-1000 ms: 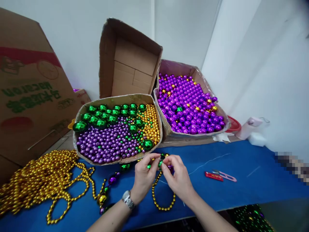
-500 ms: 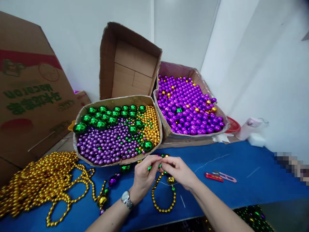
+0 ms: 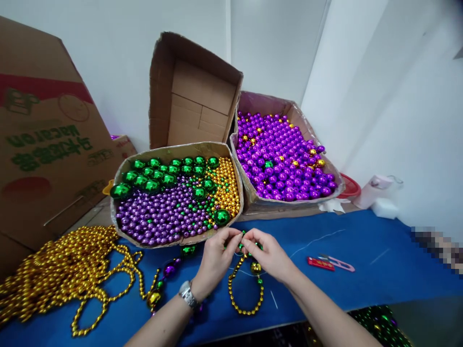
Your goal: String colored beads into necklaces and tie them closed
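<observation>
Step in hand, judged from the pose: a bead strand (image 3: 246, 289) is being knotted or closed at its top end. Left hand (image 3: 217, 260) and right hand (image 3: 269, 255) are being held fingertip to fingertip just in front of the near box. Both grips are closed in a pinch on the strand's upper end, where small green beads are showing; whether thread or beads are being pinched cannot be told.

The strand is hanging from the pinch and lying on the blue tabletop (image 3: 361, 270) as a gold loop, with one larger gold bead (image 3: 256, 267) just below the right hand.

Next move, as a judgement: fine two-finger work is being called for, with tension kept on the thread so no beads are shed. The red cutter (image 3: 320, 263) is lying to the right, well apart, likely needed for trimming.

Counts:
- 2 open bead boxes: near mixed box (image 3: 177, 197) with green, purple and gold beads; far purple box (image 3: 285, 159), mostly purple with a few gold.
- 1 empty upright carton (image 3: 195, 91) behind them.
- 1 large printed carton (image 3: 47, 135) at left.
- 1 heap of gold strands (image 3: 61, 270) on the tabletop at left.
- 1 wristwatch (image 3: 188, 294) on the left wrist.
- Loose beads: too many to be counted.
</observation>
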Tool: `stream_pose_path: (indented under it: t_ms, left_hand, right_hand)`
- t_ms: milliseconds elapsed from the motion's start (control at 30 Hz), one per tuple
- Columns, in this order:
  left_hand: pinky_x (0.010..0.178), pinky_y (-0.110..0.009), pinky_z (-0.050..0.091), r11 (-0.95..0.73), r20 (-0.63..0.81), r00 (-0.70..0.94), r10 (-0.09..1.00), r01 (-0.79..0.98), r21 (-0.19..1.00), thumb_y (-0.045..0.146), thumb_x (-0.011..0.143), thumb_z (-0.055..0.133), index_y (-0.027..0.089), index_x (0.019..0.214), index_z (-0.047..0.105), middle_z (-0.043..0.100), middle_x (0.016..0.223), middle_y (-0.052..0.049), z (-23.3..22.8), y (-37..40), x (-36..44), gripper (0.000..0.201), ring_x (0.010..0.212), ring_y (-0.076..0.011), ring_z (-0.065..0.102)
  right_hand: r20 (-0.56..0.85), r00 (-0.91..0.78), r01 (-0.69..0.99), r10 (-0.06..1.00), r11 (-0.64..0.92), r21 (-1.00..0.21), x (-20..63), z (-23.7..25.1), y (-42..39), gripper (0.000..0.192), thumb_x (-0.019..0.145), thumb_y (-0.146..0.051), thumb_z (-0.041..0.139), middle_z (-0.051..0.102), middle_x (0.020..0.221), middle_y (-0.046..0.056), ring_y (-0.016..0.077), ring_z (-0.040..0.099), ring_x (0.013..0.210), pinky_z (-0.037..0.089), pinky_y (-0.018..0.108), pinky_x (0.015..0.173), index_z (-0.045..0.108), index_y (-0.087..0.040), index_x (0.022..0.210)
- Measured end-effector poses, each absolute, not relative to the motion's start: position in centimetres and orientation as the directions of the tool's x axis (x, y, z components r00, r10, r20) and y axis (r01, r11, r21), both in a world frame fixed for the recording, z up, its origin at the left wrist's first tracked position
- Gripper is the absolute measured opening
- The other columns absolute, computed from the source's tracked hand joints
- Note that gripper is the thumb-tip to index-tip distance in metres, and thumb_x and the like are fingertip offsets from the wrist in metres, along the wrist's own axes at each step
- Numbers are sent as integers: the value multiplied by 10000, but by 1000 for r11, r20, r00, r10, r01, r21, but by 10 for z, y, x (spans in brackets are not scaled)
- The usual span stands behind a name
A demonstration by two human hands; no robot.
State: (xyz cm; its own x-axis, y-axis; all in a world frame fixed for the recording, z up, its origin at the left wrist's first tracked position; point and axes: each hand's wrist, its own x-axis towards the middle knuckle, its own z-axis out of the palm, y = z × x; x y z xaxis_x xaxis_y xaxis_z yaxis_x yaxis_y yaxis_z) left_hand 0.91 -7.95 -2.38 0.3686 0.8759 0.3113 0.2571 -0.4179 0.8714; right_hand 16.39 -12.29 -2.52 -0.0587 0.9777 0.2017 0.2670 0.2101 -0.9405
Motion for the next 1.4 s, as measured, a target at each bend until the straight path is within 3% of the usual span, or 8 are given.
stream_pose_path:
  t_ms: [233, 400, 500, 600, 733, 1033, 1267, 1400]
  left_hand:
    - [651, -278, 493, -146, 97, 368, 925, 108, 983, 389, 855, 519, 157, 791, 555, 639, 746, -22, -15, -80, 8, 243, 702, -165, 619]
    - [569, -239, 419, -208, 112, 330, 937, 273, 939, 405, 839, 541, 174, 704, 547, 568, 663, 9, -22, -71, -8, 268, 630, -142, 522]
    - [540, -227, 382, -15, -45, 368, 929, 158, 987, 385, 819, 581, 172, 687, 528, 578, 664, 4, -26, -71, -11, 257, 620, -133, 512]
    - [522, -218, 389, 330, -209, 500, 840, -166, 929, 367, 837, 567, 167, 773, 538, 639, 835, -38, -27, -78, -6, 211, 680, -134, 557]
    - [401, -179, 253, 407, -139, 591, 795, -350, 843, 330, 854, 566, 162, 766, 506, 657, 953, -58, -22, -87, 4, 198, 470, -43, 417]
    - [532, -221, 361, 51, 8, 643, 766, -73, 996, 377, 841, 577, 165, 720, 503, 592, 646, -11, -11, -76, 4, 255, 567, -105, 484]
    - [480, -202, 320, 266, -98, 602, 792, -197, 944, 356, 833, 588, 165, 695, 495, 564, 605, 5, -34, -85, -4, 253, 508, -85, 441]
    - [619, -241, 437, 229, -53, 544, 837, -261, 938, 328, 863, 553, 171, 762, 553, 650, 901, -64, -26, -92, -1, 187, 722, -135, 570]
  right_hand:
    - [189, 41, 123, 981, 183, -975, 178, -27, -129, 176, 834, -366, 603, 602, 785, -1, 153, 525, 771, 410, 261, 723, 643, -198, 802]
    - [75, 126, -239, 989, 103, -966, 191, -44, -141, 198, 871, -385, 525, 643, 932, 47, 170, 595, 826, 468, 316, 747, 597, -201, 886]
    - [27, 176, -436, 984, 102, -894, 188, -51, -147, 205, 852, -417, 499, 612, 1130, 80, 221, 585, 1021, 475, 395, 827, 547, -218, 857]
    - [-5, 196, -558, 981, 107, -823, 178, -53, -147, 210, 836, -442, 472, 635, 968, 45, 214, 592, 999, 479, 402, 826, 501, -237, 803]
    - [-37, 170, -642, 985, 82, -762, 168, -51, -146, 182, 835, -423, 458, 425, 616, -53, 141, 548, 667, 492, 295, 671, 436, -255, 767]
    - [-35, 96, -576, 995, 27, -817, 168, -37, -150, 233, 831, -372, 537, 247, 607, -70, 105, 350, 532, 289, 185, 447, 372, -236, 738]
    - [1, 19, -428, 1000, 9, -904, 166, -38, -159, 237, 900, -368, 476, 337, 592, -70, 91, 312, 505, 244, 194, 457, 381, -225, 738]
    - [44, 19, -253, 999, 47, -966, 167, -28, -157, 154, 899, -369, 511, 385, 593, -71, 92, 344, 519, 260, 206, 478, 494, -220, 864]
